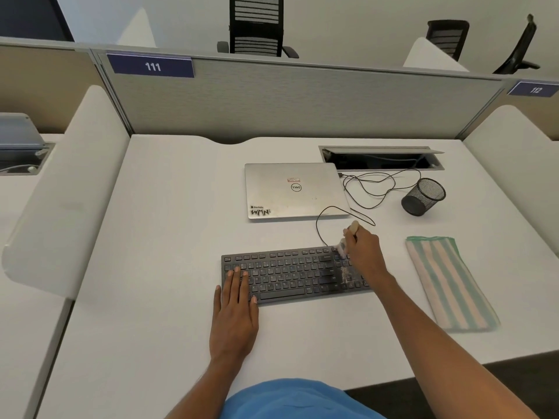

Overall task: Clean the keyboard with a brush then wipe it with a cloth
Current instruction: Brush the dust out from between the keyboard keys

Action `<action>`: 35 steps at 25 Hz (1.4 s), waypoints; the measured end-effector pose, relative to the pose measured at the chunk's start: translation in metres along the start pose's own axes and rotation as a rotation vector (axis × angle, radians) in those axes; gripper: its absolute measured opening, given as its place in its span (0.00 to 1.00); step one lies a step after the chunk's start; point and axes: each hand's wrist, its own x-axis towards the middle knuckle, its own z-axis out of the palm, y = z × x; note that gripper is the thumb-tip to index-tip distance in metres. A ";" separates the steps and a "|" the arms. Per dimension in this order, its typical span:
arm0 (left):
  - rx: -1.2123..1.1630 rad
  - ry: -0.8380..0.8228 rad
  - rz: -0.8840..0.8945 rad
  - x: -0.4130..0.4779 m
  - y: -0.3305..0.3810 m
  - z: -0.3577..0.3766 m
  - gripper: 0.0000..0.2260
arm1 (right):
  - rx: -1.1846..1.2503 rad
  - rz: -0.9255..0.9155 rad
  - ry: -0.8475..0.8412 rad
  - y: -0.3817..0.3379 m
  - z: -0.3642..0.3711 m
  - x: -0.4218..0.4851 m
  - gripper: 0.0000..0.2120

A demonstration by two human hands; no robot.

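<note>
**Hands and arms: both extended**

Left hand (234,313): flat, palm down, fingers (239,281) straight and close together, pointing to 12 o'clock. Its forearm enters from 6 o'clock. Right hand (364,252): at 2 o'clock from the left hand, curled round a brush (352,229). Its forearm is bare and reaches in from 5 o'clock toward 11 o'clock.

keyboard (287,273) black, flat | brush (343,246) on right keys | cloth (447,282) striped, folded
</note>
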 end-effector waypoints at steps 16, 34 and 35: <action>0.010 -0.007 -0.005 0.002 0.002 -0.004 0.27 | -0.168 -0.013 -0.095 -0.020 -0.010 -0.009 0.18; 0.016 -0.030 -0.026 0.000 0.004 -0.007 0.27 | 0.132 -0.039 -0.158 -0.013 -0.010 -0.029 0.16; 0.016 -0.031 -0.025 0.001 0.005 -0.008 0.27 | 0.100 -0.031 -0.187 -0.009 -0.012 -0.032 0.16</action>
